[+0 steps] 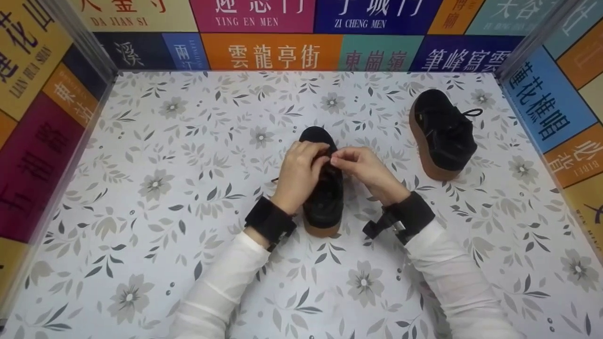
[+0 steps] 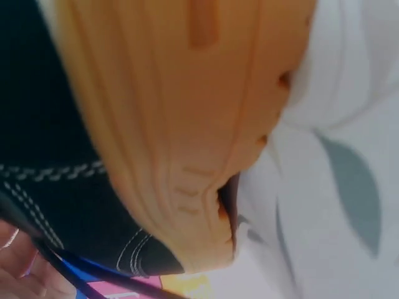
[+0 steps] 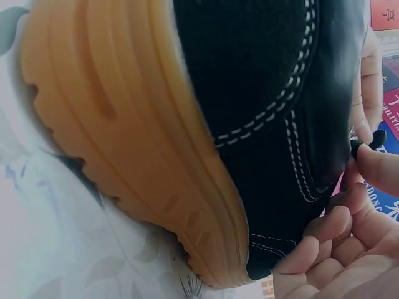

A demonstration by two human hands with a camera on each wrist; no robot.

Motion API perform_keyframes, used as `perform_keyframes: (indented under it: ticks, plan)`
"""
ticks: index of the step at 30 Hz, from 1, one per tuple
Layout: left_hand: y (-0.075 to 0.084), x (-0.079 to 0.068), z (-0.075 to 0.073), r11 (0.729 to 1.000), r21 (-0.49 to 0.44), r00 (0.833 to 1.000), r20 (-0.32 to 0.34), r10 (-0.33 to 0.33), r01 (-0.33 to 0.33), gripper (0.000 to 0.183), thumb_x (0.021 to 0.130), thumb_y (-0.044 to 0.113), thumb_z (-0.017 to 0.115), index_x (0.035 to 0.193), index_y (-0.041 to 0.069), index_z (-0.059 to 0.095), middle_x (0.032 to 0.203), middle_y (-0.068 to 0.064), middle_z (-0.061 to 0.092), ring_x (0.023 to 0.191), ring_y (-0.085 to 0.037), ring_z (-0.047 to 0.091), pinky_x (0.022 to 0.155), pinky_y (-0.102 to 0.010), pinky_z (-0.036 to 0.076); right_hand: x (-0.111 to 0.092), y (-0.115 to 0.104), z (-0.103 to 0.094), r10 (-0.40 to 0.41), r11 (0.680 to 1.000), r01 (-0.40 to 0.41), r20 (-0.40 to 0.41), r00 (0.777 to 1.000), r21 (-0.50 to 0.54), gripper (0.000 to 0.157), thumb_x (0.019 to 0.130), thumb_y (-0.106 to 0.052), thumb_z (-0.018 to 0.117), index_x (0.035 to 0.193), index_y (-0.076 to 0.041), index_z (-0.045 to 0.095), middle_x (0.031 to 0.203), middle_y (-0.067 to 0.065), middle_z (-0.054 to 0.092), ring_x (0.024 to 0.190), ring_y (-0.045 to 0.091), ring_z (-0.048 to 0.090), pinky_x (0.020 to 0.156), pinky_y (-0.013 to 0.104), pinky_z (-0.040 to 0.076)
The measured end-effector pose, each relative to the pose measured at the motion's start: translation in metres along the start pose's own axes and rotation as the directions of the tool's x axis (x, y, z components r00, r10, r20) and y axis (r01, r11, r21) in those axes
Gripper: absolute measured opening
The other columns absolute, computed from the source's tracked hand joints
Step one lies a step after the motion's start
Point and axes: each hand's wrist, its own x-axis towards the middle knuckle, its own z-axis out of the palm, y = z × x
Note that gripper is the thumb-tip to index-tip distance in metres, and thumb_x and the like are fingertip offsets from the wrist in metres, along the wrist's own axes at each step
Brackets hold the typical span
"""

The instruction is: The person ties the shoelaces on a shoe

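A black shoe [image 1: 325, 207] with a tan sole and white stitching stands upright on the floral surface, its toe pointing away from me. My left hand [image 1: 297, 172] reaches over its left side, fingers curled at the lacing and pinching the black shoelace [image 3: 376, 139]. From the right, my right hand [image 1: 365, 167] meets it with thumb and forefinger pinched together on the lace. The fingers partly hide the lacing. In the left wrist view, a dark lace strand [image 2: 81, 281] runs beside the fingers [image 2: 28, 268]. The tan sole [image 3: 124, 143] fills much of the right wrist view.
A second black shoe [image 1: 445, 136] with a tan sole stands at the back right, a lace loop [image 1: 472, 112] sticking out. Colourful panels with printed characters [image 1: 273, 52] border the floral surface [image 1: 155, 282] at the back and both sides.
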Motion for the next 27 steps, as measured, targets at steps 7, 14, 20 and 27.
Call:
perform_keyframes:
  ticks: [7, 14, 20, 27]
  plan:
    - [0.001, 0.004, -0.004, 0.993, 0.030, 0.993, -0.029, 0.113, -0.112, 0.009, 0.085, 0.017, 0.068, 0.091, 0.012, 0.072, 0.092, 0.000, 0.066, 0.091, -0.017, 0.055, 0.081, -0.031, 0.042, -0.002, -0.005, 0.000, 0.004, 1.000, -0.004, 0.015, 1.000, -0.010, 0.005, 0.090, -0.007, 0.059, 0.088, -0.007, 0.063, 0.077, -0.007, 0.058, 0.068, 0.009, 0.049, 0.061, 0.019, 0.040]
    - [-0.001, 0.004, -0.007, 0.991, 0.011, 0.988, -0.079, 0.133, -0.132, 0.008, 0.083, 0.019, 0.070, 0.086, 0.011, 0.072, 0.088, 0.000, 0.066, 0.089, -0.017, 0.056, 0.078, -0.031, 0.042, -0.005, -0.008, 0.004, -0.087, 0.976, 0.088, 0.016, 0.996, -0.197, 0.009, 0.093, -0.009, 0.053, 0.092, -0.003, 0.060, 0.071, -0.005, 0.049, 0.064, 0.007, 0.045, 0.057, 0.018, 0.038]
    - [-0.003, 0.003, -0.009, 0.993, 0.030, 0.990, -0.073, 0.118, -0.116, 0.008, 0.084, 0.019, 0.069, 0.086, 0.011, 0.069, 0.088, 0.000, 0.065, 0.087, -0.017, 0.055, 0.076, -0.031, 0.042, -0.006, -0.009, 0.005, -0.175, 0.922, 0.172, 0.021, 0.984, -0.348, 0.012, 0.095, -0.011, 0.052, 0.091, 0.000, 0.057, 0.072, -0.001, 0.048, 0.060, 0.007, 0.045, 0.054, 0.018, 0.038]
    - [-0.004, 0.001, -0.013, 0.996, 0.051, 0.996, -0.029, 0.081, -0.079, 0.009, 0.085, 0.020, 0.067, 0.087, 0.011, 0.068, 0.089, 0.000, 0.065, 0.087, -0.018, 0.054, 0.074, -0.031, 0.041, -0.004, -0.008, 0.003, -0.300, 0.796, 0.280, 0.052, 0.953, -0.536, 0.004, 0.086, -0.005, 0.052, 0.084, -0.004, 0.055, 0.078, 0.002, 0.054, 0.061, 0.011, 0.050, 0.054, 0.019, 0.040]
